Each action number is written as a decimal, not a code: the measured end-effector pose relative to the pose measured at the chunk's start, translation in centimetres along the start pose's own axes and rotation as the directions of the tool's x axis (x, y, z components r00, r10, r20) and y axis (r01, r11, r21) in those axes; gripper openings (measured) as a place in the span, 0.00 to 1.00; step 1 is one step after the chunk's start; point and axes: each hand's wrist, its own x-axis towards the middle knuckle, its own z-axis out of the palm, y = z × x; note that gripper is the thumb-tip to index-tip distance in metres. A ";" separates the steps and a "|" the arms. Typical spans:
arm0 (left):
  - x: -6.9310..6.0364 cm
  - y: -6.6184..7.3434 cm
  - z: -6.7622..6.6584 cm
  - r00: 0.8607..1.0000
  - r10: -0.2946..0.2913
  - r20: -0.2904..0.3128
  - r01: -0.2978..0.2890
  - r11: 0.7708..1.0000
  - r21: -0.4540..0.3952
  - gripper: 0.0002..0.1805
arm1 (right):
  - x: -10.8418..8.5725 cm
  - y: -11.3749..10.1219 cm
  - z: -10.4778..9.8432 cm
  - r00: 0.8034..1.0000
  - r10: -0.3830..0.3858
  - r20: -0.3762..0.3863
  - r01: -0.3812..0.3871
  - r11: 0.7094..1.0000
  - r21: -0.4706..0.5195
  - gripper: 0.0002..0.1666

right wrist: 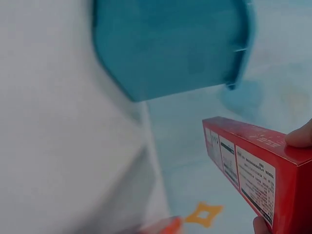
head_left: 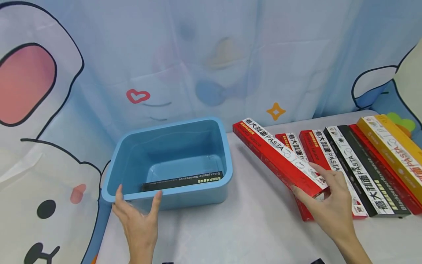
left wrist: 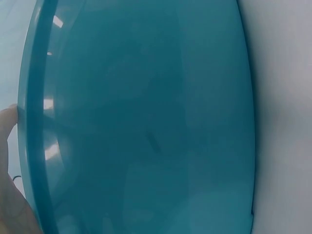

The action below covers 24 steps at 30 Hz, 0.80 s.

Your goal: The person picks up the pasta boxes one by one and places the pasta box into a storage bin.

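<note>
A red pasta box is pinched at its near end by my right hand and hangs tilted over other red boxes; the right wrist view shows this red box too, fingers at its end. My left hand rests on the near rim of a blue bin, fingertips at the edge. Inside the bin, along its near wall, lies a black box. In the left wrist view the bin's outer wall fills most of the picture, with part of the hand at the rim.
On the right of the table lie two red boxes, one beside a black box, then another red box and a yellow box. A printed blue curtain hangs behind.
</note>
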 end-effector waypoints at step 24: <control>0.0 0.0 0.4 1.000 0.013 -0.023 -0.013 1.000 0.000 0.61 | 9.9 -14.1 2.1 0.801 -0.473 0.367 0.358 0.870 0.339 0.39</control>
